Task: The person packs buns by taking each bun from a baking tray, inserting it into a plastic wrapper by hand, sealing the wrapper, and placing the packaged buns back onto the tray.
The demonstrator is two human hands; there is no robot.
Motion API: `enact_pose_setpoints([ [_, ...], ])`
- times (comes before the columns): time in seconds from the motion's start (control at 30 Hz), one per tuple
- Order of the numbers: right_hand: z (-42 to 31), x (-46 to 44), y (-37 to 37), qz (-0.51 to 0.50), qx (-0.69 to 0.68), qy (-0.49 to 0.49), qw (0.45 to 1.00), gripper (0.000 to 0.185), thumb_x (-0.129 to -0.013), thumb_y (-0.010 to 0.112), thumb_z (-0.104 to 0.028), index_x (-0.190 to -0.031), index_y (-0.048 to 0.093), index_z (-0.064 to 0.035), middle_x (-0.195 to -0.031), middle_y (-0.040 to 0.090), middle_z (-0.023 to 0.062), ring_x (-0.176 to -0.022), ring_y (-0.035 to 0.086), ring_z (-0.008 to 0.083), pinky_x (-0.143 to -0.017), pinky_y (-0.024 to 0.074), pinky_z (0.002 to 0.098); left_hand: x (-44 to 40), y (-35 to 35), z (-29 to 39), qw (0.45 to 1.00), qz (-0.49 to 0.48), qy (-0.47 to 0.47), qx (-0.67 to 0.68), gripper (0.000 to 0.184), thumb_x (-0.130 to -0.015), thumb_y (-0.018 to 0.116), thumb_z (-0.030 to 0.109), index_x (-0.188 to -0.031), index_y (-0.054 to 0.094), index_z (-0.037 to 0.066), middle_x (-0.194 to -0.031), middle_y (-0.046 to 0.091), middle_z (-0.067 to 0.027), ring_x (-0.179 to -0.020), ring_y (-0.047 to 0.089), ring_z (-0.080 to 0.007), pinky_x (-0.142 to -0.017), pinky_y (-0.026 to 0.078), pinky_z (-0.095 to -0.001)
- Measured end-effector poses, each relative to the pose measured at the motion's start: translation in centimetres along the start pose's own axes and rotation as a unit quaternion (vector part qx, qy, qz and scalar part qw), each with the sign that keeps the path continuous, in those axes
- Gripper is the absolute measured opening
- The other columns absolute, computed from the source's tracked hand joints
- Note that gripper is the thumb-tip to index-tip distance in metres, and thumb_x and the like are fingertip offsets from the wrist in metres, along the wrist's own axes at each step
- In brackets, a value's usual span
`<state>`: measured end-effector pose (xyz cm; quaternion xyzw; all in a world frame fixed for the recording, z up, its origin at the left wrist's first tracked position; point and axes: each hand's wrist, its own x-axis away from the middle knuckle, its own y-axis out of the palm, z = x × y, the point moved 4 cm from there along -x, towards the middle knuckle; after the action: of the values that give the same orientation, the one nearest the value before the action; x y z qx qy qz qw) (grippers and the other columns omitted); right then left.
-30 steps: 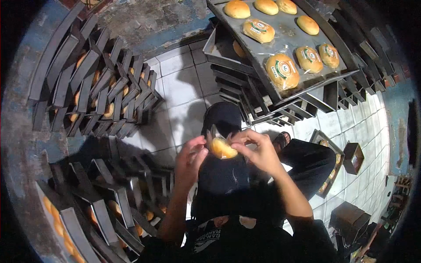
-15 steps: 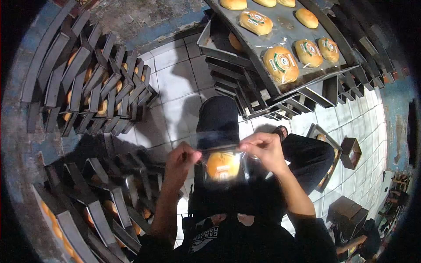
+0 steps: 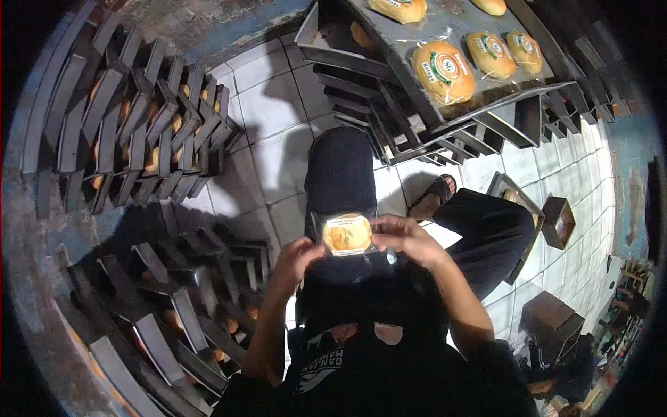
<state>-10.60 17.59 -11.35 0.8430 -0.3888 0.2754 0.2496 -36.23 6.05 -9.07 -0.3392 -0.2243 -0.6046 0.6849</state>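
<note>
A golden bread bun [image 3: 347,236] in a clear printed plastic wrapper is held between both hands over the dark-clothed lap. My left hand [image 3: 302,258] grips its left side, with the fingers closed at the wrapper's edge. On the opposite side, my right hand [image 3: 406,240] pinches the wrapper near the upper right end of the bun. At the upper right, a dark metal tray [image 3: 501,99] carries several buns. Among them, a large wrapped bun [image 3: 442,73] with a green and orange printed label lies closest to the tray's near corner.
Stacked metal trays with buns [image 3: 128,125] stand at the left, and another stack [image 3: 160,323] at the lower left. More trays [image 3: 479,142] support the upper-right one. White floor tiles [image 3: 278,156] lie between. Brown boxes [image 3: 551,323] sit at the right.
The bun is now turned, showing a different printed face. My hands have shifted from the bag's upper edge to the bun's two sides. The camera view has moved slightly.
</note>
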Motion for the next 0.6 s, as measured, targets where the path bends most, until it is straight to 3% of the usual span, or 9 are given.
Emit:
enact_pose_setpoints([
  [0.07, -1.9, 0.5, 0.6, -0.057, 0.036, 0.029, 0.997, 0.034, -0.097, 0.081, -0.014, -0.128, 0.069, -0.0067, -0.112, 0.074, 0.0067, -0.105, 0.067, 0.0138, -0.086, 0.0548, 0.0296, -0.2, -0.1, 0.3, 1.000, -0.007, 0.005, 0.000, 0.026, -0.098, 0.071, 0.025, -0.097, 0.065, 0.000, -0.085, 0.063, -0.0068, -0.078, 0.055, -0.0134, -0.078, 0.046, -0.0310],
  [0.1, -1.4, 0.7, 0.5, -0.113, 0.036, -0.033, 0.992, 0.029, -0.102, 0.072, -0.011, -0.130, 0.069, -0.0088, -0.113, 0.071, 0.0073, -0.112, 0.066, 0.0162, -0.093, 0.0571, 0.0325, -0.2, -0.2, 0.2, 0.996, -0.010, 0.086, 0.011, 0.025, -0.098, 0.071, 0.022, -0.109, 0.062, 0.001, -0.091, 0.065, -0.0095, -0.085, 0.061, -0.0171, -0.080, 0.050, -0.0350],
  [0.13, -3.3, 1.8, 1.4, -0.161, 0.011, -0.098, 0.982, 0.028, -0.106, 0.061, -0.005, -0.133, 0.069, -0.0082, -0.110, 0.069, 0.0059, -0.108, 0.067, 0.0185, -0.099, 0.0589, 0.0356, -0.2, -0.3, 0.2, 0.986, -0.012, 0.166, 0.021, 0.031, -0.099, 0.071, 0.019, -0.121, 0.059, 0.001, -0.098, 0.066, -0.0121, -0.092, 0.067, -0.0208, -0.082, 0.054, -0.0391],
  [0.2, -5.8, 3.6, 1.4, -0.234, 0.042, 0.004, 0.971, 0.035, -0.106, 0.051, 0.003, -0.135, 0.068, -0.0067, -0.110, 0.069, 0.0080, -0.104, 0.068, 0.0201, -0.106, 0.0589, 0.0371, -0.3, -0.3, 0.3, 0.957, 0.001, 0.279, -0.084, 0.032, -0.101, 0.068, 0.011, -0.128, 0.052, 0.003, -0.101, 0.065, -0.0113, -0.093, 0.069, -0.0210, -0.082, 0.056, -0.0379],
  [0.27, -9.7, 5.6, 1.3, -0.232, 0.074, -0.020, 0.970, 0.036, -0.103, 0.051, 0.005, -0.133, 0.068, -0.0059, -0.109, 0.068, 0.0101, -0.100, 0.067, 0.0218, -0.099, 0.0584, 0.0374, 0.1, -0.4, 2.3, 0.944, 0.069, 0.311, -0.092, 0.027, -0.103, 0.066, 0.013, -0.126, 0.055, 0.004, -0.105, 0.064, -0.0131, -0.091, 0.070, -0.0208, -0.077, 0.057, -0.0359],
  [0.37, -17.8, 9.4, -0.8, -0.090, 0.188, -0.244, 0.947, 0.032, -0.098, 0.060, 0.000, -0.130, 0.064, -0.0053, -0.108, 0.067, 0.0113, -0.097, 0.065, 0.0217, -0.089, 0.0540, 0.0376, -1.3, -0.7, 0.2, 0.948, 0.068, 0.294, 0.104, 0.025, -0.105, 0.062, 0.013, -0.127, 0.056, 0.004, -0.114, 0.064, -0.0145, -0.093, 0.071, -0.0226, -0.079, 0.063, -0.0371],
  [0.43, -22.2, 10.5, -2.6, 0.119, 0.228, -0.434, 0.864, 0.033, -0.098, 0.065, -0.006, -0.130, 0.058, -0.0053, -0.108, 0.067, 0.0113, -0.094, 0.065, 0.0195, -0.084, 0.0533, 0.0371, -1.8, -1.6, 0.1, 0.938, 0.075, 0.300, 0.156, 0.020, -0.104, 0.055, 0.001, -0.124, 0.057, 0.001, -0.118, 0.063, -0.0143, -0.101, 0.071, -0.0235, -0.089, 0.064, -0.0393],
  [0.5, -26.6, 10.1, -5.0, 0.286, 0.168, -0.525, 0.783, 0.038, -0.100, 0.069, -0.015, -0.132, 0.053, -0.0051, -0.105, 0.069, 0.0114, -0.088, 0.066, 0.0176, -0.077, 0.0551, 0.0366, -2.0, -1.9, 1.6, 0.932, 0.102, 0.335, 0.093, 0.021, -0.102, 0.052, -0.004, -0.121, 0.059, 0.001, -0.119, 0.062, -0.0142, -0.105, 0.070, -0.0232, -0.090, 0.064, -0.0390],
  [0.6, -32.2, 7.0, -10.3, 0.377, 0.142, -0.527, 0.748, 0.045, -0.102, 0.072, -0.028, -0.136, 0.053, -0.0060, -0.099, 0.071, 0.0107, -0.079, 0.067, 0.0144, -0.066, 0.0551, 0.0328, -0.8, -1.5, 4.7, 0.925, 0.119, 0.355, 0.069, 0.027, -0.097, 0.046, -0.014, -0.113, 0.062, 0.001, -0.120, 0.062, -0.0132, -0.113, 0.067, -0.0215, -0.094, 0.063, -0.0380],
])
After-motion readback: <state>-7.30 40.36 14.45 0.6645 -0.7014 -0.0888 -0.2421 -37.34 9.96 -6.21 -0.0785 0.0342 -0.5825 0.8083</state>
